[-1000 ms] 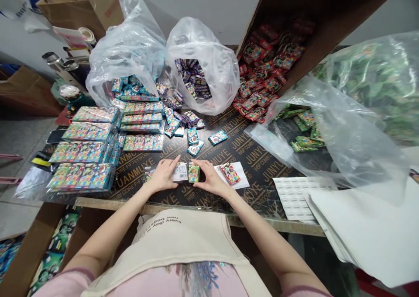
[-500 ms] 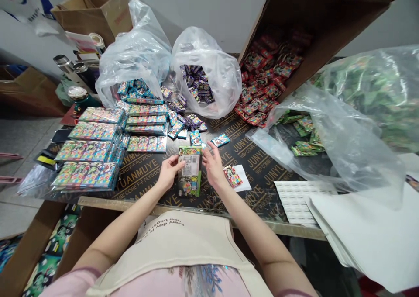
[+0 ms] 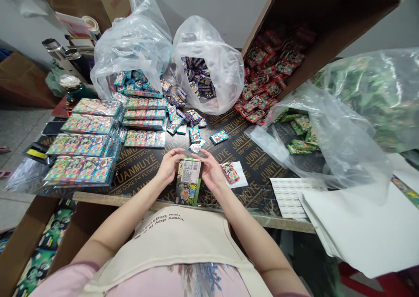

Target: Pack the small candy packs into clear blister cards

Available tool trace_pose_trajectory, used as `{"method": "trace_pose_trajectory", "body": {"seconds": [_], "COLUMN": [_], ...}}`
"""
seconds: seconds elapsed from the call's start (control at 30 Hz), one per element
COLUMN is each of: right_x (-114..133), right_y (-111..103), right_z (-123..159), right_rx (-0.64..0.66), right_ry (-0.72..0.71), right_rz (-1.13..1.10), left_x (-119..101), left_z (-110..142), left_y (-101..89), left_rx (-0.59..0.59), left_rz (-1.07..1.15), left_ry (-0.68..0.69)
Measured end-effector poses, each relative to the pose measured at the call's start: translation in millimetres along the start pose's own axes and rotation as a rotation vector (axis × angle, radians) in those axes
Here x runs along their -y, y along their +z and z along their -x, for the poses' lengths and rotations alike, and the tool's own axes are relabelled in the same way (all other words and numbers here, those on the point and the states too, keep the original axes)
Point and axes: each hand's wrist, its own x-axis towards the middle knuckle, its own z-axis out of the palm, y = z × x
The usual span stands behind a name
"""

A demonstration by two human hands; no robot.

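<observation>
In front of my apron, a dark printed box with a green edge and a white label stands at the table's near side. My left hand closes on its upper left corner, fingertips along the top edge. From the other side, my right hand pinches the upper right corner. Something clear, like plastic film, shows between the fingertips; its shape is hard to make out. Just right of my right hand lies a red packet on a piece of white paper. Small blue packets lie beyond my fingers.
Stacks of wrapped packet sets stand at left. Behind are clear bags of blue packets and purple packets, plus a carton of red ones. A bag of green packets, a label sheet and white sheets lie right.
My hands have come closer together at the box's top edge; my right hand was apart from it with fingers raised. The view has shifted slightly, and the box sits a little nearer me.
</observation>
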Motion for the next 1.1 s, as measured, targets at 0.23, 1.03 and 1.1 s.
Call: {"method": "trace_pose_trajectory", "body": {"seconds": [0.23, 1.03, 1.1], "right_x": [2, 50, 54], "right_y": [-7, -117, -151], "right_z": [1, -19, -33], "right_rx": [-0.024, -0.164, -0.171], "right_ry": [-0.282, -0.566, -0.448], "right_rz": [0.27, 1.19, 1.322], "left_x": [-18, -32, -30], "left_z": [-1, 6, 4], "left_y": [-9.9, -4.3, -5.9], "left_rx": [0.131, 0.516, 0.508], "left_rz": [-0.362, -1.127, -1.106], "left_ry": [0.262, 0.718, 0.725]}}
